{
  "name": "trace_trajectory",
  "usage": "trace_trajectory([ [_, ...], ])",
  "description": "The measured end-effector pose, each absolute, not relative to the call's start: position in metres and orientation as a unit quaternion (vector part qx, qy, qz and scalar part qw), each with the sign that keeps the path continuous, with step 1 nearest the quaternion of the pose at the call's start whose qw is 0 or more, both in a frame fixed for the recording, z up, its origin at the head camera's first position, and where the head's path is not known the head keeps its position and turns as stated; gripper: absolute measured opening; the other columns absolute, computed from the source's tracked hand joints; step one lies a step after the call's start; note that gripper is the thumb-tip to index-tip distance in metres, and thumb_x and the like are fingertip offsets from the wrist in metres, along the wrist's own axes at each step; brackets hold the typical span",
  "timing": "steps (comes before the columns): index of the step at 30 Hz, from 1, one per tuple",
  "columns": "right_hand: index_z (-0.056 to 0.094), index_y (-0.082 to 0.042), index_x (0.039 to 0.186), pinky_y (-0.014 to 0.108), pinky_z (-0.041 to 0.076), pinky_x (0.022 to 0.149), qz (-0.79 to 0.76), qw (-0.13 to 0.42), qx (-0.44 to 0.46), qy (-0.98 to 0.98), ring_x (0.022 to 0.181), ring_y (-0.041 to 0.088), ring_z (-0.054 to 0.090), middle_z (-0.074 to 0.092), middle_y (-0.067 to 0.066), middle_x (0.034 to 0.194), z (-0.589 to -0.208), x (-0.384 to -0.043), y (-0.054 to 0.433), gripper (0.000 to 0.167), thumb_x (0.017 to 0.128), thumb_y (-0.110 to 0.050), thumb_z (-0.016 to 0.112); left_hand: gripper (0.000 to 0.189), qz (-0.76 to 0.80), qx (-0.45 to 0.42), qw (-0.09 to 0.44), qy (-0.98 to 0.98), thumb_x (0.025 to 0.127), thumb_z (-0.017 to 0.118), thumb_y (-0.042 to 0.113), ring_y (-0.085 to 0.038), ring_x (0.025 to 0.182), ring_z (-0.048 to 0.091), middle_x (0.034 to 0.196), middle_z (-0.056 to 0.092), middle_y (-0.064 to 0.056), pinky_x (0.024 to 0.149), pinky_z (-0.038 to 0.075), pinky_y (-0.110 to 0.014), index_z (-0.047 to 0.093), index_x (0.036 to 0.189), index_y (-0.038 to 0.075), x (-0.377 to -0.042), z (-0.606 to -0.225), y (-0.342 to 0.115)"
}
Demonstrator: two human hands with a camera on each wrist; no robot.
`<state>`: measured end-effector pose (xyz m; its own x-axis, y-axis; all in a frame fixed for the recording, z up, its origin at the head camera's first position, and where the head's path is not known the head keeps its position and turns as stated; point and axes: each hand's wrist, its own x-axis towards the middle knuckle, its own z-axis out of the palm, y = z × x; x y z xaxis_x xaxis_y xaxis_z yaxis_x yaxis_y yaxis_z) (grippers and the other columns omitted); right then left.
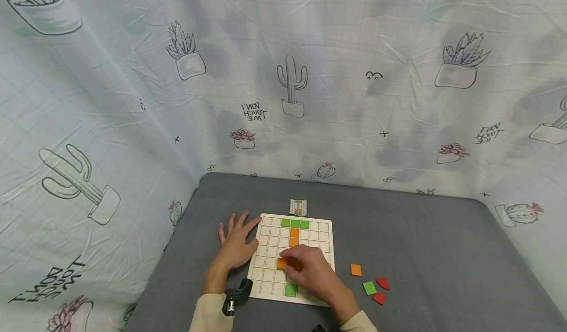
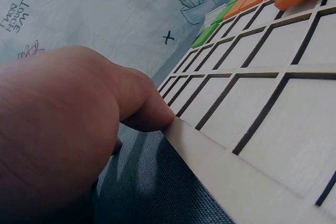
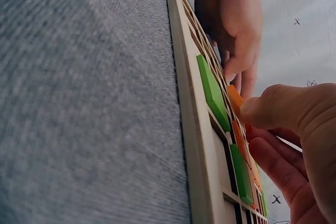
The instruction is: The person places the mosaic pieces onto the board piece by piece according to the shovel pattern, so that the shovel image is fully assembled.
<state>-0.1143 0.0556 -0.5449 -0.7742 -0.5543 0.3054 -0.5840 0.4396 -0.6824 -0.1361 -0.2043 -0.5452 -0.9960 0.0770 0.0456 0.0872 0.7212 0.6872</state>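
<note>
My right hand [image 1: 312, 270] pinches an orange square tile [image 1: 282, 263] between thumb and fingers over the middle of a pale wooden grid board [image 1: 265, 273]. In the right wrist view that orange tile [image 3: 234, 99] is tilted at the thumb tip. My left hand [image 1: 236, 248] lies spread at the board's left edge, its thumb touching the rim in the left wrist view. A row of three green tiles [image 1: 295, 223] sits near the board's far edge, with orange tiles [image 1: 294, 232] in line below. Another green tile [image 1: 290, 290] lies near the front. The right hand hides some cells.
Right of the board, a loose orange tile [image 1: 356, 270], a green tile [image 1: 369, 288] and two red curved-edge pieces [image 1: 383, 283] lie on the grey table [image 1: 425, 243]. A small pattern card [image 1: 298, 207] lies beyond the far edge. Cactus-print curtains [image 1: 336, 105] stand behind and beside the table.
</note>
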Motion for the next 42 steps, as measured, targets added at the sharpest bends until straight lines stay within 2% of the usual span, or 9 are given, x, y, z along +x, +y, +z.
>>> trace_trajectory([
  [15, 0.083, -0.014, 0.123, 0.028, 0.063, 0.092, 0.356, 0.003, 0.336, -0.872, 0.103, 0.004, 0.070, 0.081, -0.007, 0.114, -0.543, -0.117, 0.050, 0.030, 0.093, -0.007, 0.085, 0.062, -0.371, -0.042, 0.008, -0.927, 0.098, 0.064, 0.007, -0.054, 0.167, 0.006, 0.178, 0.032, -0.023, 0.126, -0.011, -0.079, 0.060, 0.159, 0.017, -0.135, -0.543, -0.204],
  [31, 0.083, -0.013, 0.120, 0.032, 0.064, 0.096, 0.386, 0.017, 0.337, -0.859, 0.105, 0.010, 0.075, 0.082, -0.003, 0.116, -0.539, -0.115, 0.061, 0.029, 0.091, -0.009, 0.088, 0.062, -0.370, -0.040, 0.004, -0.928, 0.098, 0.064, 0.008, -0.054, 0.168, 0.005, 0.178, 0.031, -0.022, 0.126, -0.012, -0.079, 0.059, 0.159, 0.018, -0.138, -0.548, -0.204],
  [42, 0.083, -0.010, 0.124, 0.035, 0.067, 0.091, 0.423, 0.012, 0.323, -0.847, 0.101, 0.015, 0.079, 0.082, -0.002, 0.119, -0.536, -0.115, 0.075, 0.034, 0.090, -0.006, 0.089, 0.063, -0.378, -0.046, 0.000, -0.925, 0.098, 0.063, 0.007, -0.054, 0.168, 0.004, 0.179, 0.029, -0.022, 0.126, -0.013, -0.079, 0.058, 0.160, 0.017, -0.137, -0.548, -0.205],
])
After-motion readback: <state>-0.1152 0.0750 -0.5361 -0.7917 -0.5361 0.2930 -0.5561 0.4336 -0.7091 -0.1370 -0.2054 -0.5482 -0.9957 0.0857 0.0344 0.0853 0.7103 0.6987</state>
